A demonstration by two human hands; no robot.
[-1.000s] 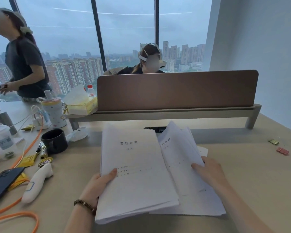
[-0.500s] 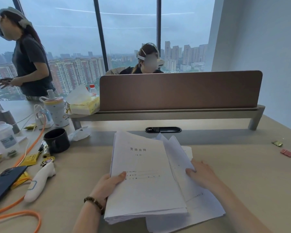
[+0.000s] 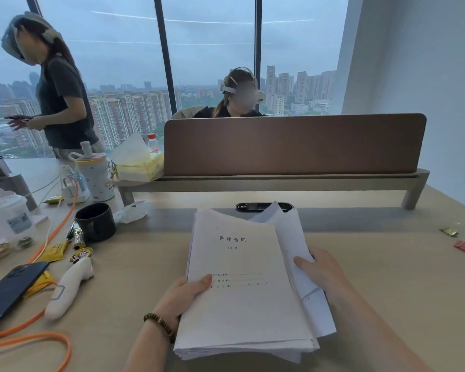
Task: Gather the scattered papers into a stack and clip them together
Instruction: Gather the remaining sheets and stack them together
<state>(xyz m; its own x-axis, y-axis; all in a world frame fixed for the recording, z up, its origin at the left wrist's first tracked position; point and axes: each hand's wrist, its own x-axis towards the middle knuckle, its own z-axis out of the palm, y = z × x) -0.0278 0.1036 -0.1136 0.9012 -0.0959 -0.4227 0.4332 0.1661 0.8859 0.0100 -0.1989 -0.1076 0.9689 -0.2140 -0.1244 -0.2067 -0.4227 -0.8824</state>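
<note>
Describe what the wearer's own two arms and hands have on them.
The left hand has a bracelet of dark brown and amber beads round its wrist. The right hand shows no ring, watch or band. Both forearms are bare as far as the frame shows; no sleeves or gloves are visible.

White printed top sheet of the paper stack [image 3: 242, 277]: heading "劳动合同" near its upper centre; smaller lines below are too blurred to read
</note>
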